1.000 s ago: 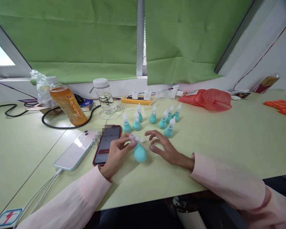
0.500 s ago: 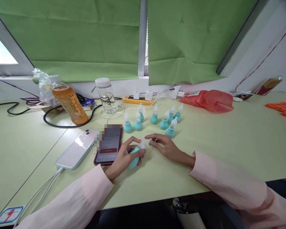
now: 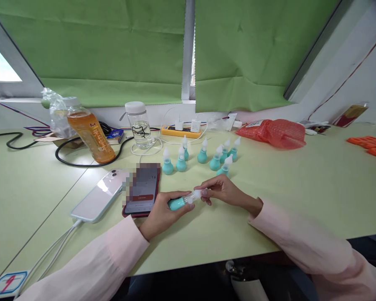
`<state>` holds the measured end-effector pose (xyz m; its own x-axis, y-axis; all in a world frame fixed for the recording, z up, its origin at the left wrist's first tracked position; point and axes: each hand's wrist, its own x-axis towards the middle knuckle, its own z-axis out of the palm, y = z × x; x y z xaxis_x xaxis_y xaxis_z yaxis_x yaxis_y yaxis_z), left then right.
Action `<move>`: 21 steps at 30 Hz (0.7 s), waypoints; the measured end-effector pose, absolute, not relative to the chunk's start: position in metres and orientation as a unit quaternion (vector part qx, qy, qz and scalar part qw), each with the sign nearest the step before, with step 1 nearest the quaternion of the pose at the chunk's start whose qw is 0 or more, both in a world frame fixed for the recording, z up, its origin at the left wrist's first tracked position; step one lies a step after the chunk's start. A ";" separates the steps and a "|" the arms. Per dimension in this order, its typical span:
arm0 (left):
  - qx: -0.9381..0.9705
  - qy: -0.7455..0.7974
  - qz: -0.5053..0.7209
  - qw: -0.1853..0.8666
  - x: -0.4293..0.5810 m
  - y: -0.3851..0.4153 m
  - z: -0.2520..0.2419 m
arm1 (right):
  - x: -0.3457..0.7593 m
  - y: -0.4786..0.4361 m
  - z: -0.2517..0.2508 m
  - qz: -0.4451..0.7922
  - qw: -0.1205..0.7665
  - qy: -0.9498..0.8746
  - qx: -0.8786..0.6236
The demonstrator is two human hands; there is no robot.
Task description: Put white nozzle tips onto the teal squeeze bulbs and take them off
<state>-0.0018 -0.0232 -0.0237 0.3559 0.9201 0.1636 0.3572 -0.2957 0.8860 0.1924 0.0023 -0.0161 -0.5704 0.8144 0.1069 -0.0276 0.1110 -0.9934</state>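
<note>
My left hand (image 3: 163, 211) is closed round a teal rubber bulb (image 3: 177, 203) lying sideways just above the table. Its clear white nozzle (image 3: 196, 195) points right. My right hand (image 3: 221, 190) pinches that nozzle at its tip with thumb and fingers. Behind the hands stand several more teal bulbs with white nozzles (image 3: 202, 155), upright in a loose cluster. Both sleeves are pale pink.
A red phone (image 3: 143, 190) with a timer screen and a white phone (image 3: 98, 196) on a cable lie left of my hands. An orange drink bottle (image 3: 90, 133), a clear jar (image 3: 139, 125), a power strip (image 3: 180, 131), black cables and a red plastic bag (image 3: 274, 132) sit farther back.
My left hand has turned the bulb from upright to lying sideways. My right hand went from spread open on the table to pinching the nozzle.
</note>
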 end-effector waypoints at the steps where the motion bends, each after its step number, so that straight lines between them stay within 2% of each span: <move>1: 0.728 0.440 0.358 0.385 -0.002 -0.023 -0.024 | 0.193 0.003 -0.017 0.603 0.352 -0.652 -0.296; 11: 0.827 0.360 0.380 0.205 -0.005 -0.023 -0.032 | 0.188 -0.002 -0.019 0.620 0.355 -0.628 -0.310; 21: 0.837 0.321 0.425 0.125 -0.006 -0.027 -0.044 | 0.177 -0.013 -0.023 0.637 0.388 -0.592 -0.305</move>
<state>-0.0059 -0.0270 -0.0438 0.4333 0.6431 0.6314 0.4303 -0.7632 0.4820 0.1766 -0.0128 -0.0229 -0.5133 0.8553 0.0712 -0.1327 0.0029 -0.9912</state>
